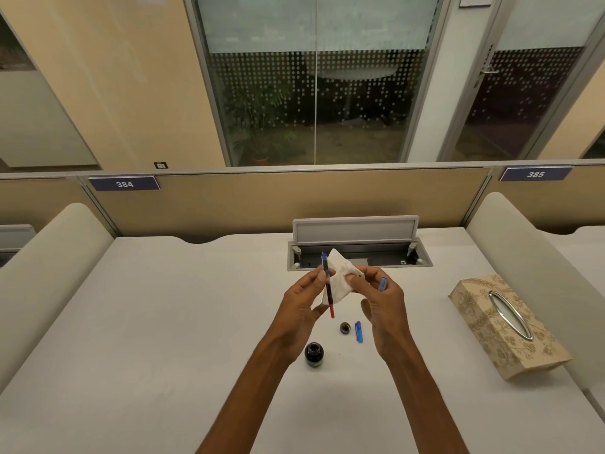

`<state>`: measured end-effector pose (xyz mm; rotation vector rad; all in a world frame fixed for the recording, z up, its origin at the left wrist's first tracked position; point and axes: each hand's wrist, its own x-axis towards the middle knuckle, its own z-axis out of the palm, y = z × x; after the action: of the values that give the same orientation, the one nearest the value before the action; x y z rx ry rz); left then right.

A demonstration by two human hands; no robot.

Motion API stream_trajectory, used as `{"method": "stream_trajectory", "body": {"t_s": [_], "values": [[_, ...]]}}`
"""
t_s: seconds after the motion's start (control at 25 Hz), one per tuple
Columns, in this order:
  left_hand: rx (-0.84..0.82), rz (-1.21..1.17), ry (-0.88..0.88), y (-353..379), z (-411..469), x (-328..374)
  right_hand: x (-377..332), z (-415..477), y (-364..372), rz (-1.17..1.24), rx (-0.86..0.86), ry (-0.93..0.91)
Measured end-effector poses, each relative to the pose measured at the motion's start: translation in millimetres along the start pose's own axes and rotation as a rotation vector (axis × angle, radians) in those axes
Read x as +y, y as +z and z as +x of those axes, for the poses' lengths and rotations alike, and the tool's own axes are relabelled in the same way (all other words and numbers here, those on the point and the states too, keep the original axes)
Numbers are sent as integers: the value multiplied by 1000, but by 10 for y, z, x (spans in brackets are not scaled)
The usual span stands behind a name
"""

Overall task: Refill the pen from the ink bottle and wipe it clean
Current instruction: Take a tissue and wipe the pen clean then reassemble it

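Note:
My left hand (302,301) pinches a thin pen part (328,290), dark with a blue top end and a red lower end, held nearly upright above the desk. My right hand (381,298) grips a crumpled white tissue (340,276) pressed against that pen part, and a blue pen piece (383,283) sticks out between its fingers. On the white desk below stand the open dark ink bottle (314,353), its small round cap (344,328), and a blue pen cap (359,331) lying flat.
A patterned beige tissue box (510,326) lies at the right. An open grey cable tray (358,253) sits in the desk (163,322) behind my hands. Padded dividers flank both sides, and a partition panel runs along the back.

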<state>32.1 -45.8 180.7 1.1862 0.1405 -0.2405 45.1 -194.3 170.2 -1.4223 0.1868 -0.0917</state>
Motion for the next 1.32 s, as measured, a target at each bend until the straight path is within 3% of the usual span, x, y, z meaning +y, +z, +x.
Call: {"method": "stream_trajectory", "body": {"t_s": [0.12,0.32,0.44,0.6,0.68,0.84,0.96,1.32], "values": [[-65,-24,-21,49,24,30,-2,-43,86,-147,-17,0],[49,-71,10,91,81,60,12,-94,128,-215,-136,-58],[149,-160,-3,45,126,82,34,-43,89,-216,-121,90],[179,-321,-25,27,112,125,71,-59,66,-377,-307,275],[194,-371,-29,32,97,142,71,-164,71,-468,-376,204],[266,-367,-15,22,110,166,-3,-297,92,-407,-374,11],[271,-314,-9,-5,120,176,-23,-292,101,-266,-299,-11],[308,-236,-12,-23,162,195,21,-238,73,-266,-220,-70]]}}
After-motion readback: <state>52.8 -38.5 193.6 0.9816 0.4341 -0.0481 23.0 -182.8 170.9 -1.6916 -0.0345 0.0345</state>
